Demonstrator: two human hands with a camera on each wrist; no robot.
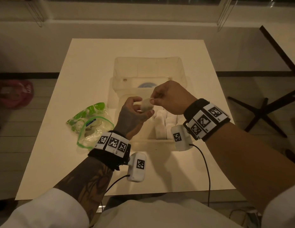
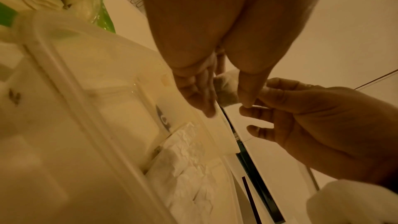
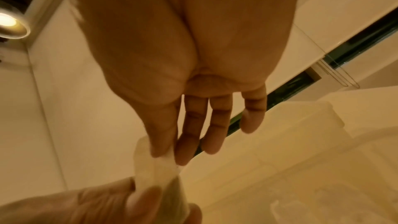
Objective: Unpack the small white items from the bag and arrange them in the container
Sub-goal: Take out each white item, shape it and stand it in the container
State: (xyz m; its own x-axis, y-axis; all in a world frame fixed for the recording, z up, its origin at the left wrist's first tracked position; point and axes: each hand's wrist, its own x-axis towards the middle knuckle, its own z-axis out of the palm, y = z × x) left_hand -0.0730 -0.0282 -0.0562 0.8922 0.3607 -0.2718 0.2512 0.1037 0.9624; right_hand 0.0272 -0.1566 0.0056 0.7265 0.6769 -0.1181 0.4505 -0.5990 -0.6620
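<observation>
A small white pouch (image 1: 146, 105) with dark contents hangs between both hands above the clear container (image 1: 148, 140). My left hand (image 1: 135, 111) cups it from below with curled fingers and thumb. My right hand (image 1: 160, 96) pinches its upper corner between thumb and forefinger. In the left wrist view the pouch (image 2: 226, 91) shows between my left fingers (image 2: 202, 91), with the right hand (image 2: 301, 117) beside it. The right wrist view has the pouch (image 3: 155, 176) pinched under my right fingertips (image 3: 163, 149). Several white pouches (image 1: 161, 125) stand in rows inside the container. The green-printed zip bag (image 1: 89, 124) lies open to the left.
The container's hinged lid (image 1: 148, 69) stands open behind it on the cream table (image 1: 61, 162). A cable (image 1: 206, 170) runs from the right wrist unit toward the near table edge. A dark table leg base (image 1: 265, 112) stands on the floor at right, a pink bag (image 1: 13, 92) at left.
</observation>
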